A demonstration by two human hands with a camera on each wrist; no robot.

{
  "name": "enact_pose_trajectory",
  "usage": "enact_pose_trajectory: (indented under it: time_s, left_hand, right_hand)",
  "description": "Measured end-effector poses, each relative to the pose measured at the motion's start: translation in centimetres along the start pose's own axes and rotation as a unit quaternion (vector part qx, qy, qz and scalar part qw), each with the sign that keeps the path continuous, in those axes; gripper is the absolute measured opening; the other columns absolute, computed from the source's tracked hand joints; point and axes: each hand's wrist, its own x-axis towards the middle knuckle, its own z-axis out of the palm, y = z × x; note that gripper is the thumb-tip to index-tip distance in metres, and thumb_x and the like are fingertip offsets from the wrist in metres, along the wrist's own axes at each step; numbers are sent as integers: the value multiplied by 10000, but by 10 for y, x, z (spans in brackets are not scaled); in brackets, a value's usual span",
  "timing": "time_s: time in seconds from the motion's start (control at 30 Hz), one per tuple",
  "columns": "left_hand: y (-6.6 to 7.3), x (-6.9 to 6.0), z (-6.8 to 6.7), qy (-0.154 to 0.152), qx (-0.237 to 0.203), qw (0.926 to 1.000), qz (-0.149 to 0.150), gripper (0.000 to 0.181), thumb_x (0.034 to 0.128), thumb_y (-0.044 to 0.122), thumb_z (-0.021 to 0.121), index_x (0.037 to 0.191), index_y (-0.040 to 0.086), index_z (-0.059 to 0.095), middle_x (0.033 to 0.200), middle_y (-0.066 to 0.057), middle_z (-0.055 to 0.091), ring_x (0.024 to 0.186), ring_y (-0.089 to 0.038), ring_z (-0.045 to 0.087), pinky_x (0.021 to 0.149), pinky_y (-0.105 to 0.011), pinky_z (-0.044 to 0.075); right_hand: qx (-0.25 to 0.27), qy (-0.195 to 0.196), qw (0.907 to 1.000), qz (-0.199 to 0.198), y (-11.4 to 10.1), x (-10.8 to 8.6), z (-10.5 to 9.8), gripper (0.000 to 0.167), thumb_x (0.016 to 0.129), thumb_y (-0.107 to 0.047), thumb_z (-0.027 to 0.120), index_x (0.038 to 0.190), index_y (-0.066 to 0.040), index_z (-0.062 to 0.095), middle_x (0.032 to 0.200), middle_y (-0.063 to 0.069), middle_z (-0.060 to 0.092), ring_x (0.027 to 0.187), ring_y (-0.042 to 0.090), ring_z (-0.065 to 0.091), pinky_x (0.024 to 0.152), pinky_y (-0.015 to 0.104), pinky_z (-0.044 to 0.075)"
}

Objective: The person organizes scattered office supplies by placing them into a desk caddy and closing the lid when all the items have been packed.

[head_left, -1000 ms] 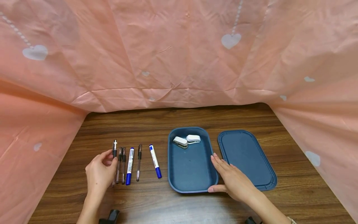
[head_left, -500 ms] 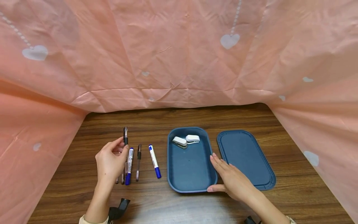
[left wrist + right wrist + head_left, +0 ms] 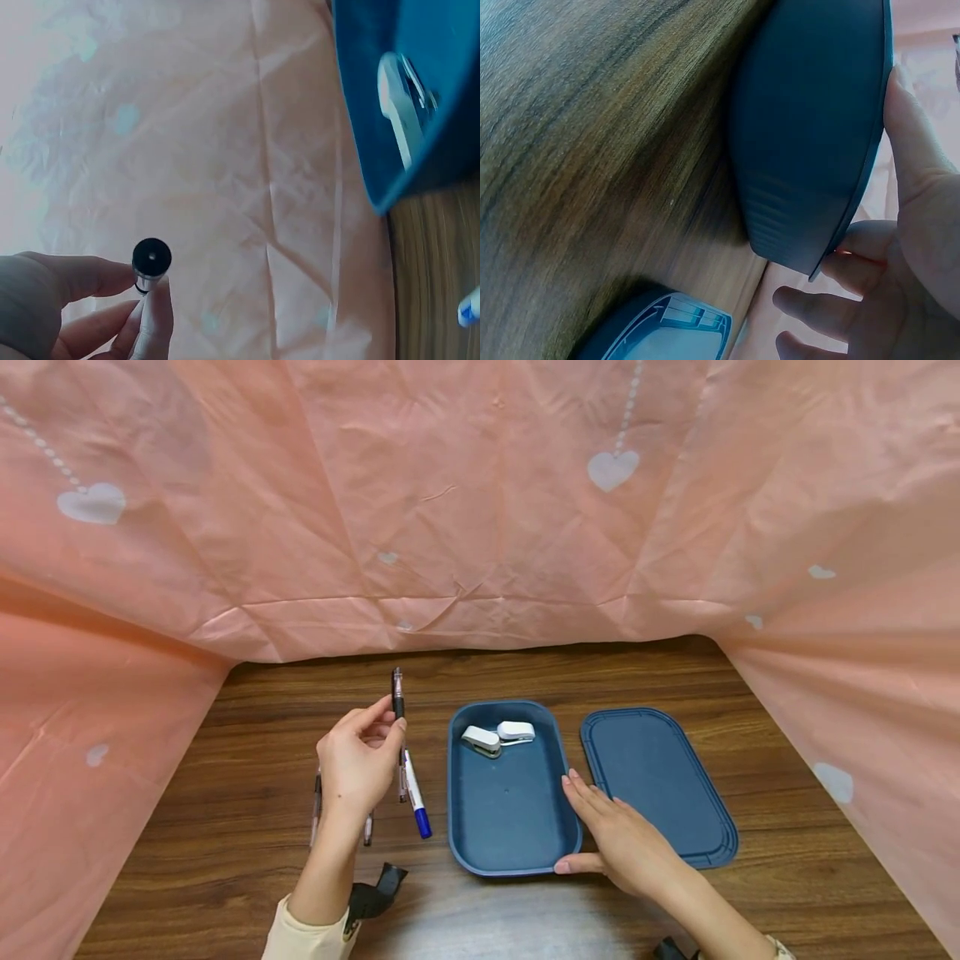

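My left hand point(image 3: 356, 768) pinches a black-gripped clear pen point(image 3: 398, 693) between thumb and fingers, held up over the table left of the blue box. In the left wrist view the pen's dark round end point(image 3: 152, 257) points at the camera. My right hand point(image 3: 626, 843) rests at the box's right rim, fingers mostly straight, thumb at the near corner; the right wrist view shows them touching the box wall point(image 3: 802, 142). Inside the box point(image 3: 510, 835) lie two white staplers point(image 3: 482, 739). A blue-and-white marker point(image 3: 417, 802) lies partly behind the held pen.
Right of the box lies its flat blue lid point(image 3: 652, 768). Another pen point(image 3: 316, 810) and a pen end point(image 3: 367, 829) show around my left arm, which covers other items there. A pink curtain point(image 3: 480, 510) hangs behind the wooden table point(image 3: 540, 668).
My left hand has lifted the pen from the left end of the row and carried it right, towards the box. The right hand stays at the rim.
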Motion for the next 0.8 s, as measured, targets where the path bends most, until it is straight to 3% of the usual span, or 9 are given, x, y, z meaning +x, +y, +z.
enact_pose_trajectory:
  time_s: [0.23,0.47,0.8]
  left_hand:
    - [15,-7,23,-23,-449,9990,37,303,816,51,711,1118,23,719,904,-93,715,747,-185,698,600,-95,517]
    - [23,-18,47,-202,-450,9988,54,302,810,54,724,1111,29,724,883,-74,711,718,-160,696,599,-182,555]
    - [17,-42,97,-517,-460,9976,-95,296,792,26,728,1085,-18,722,836,-75,700,674,-135,663,563,-147,514]
  right_hand:
    - [-24,39,10000,-51,0,0,1,939,789,-560,669,1488,-24,342,1555,174,321,1373,388,413,1017,624,396]
    - [-14,74,10000,-46,0,0,1,937,787,-555,674,1485,-23,347,1556,172,320,1372,390,414,1016,626,395]
    - [-59,109,9999,-26,-1,0,1,934,781,-561,677,1481,-31,360,1551,167,336,1359,390,433,1017,617,401]
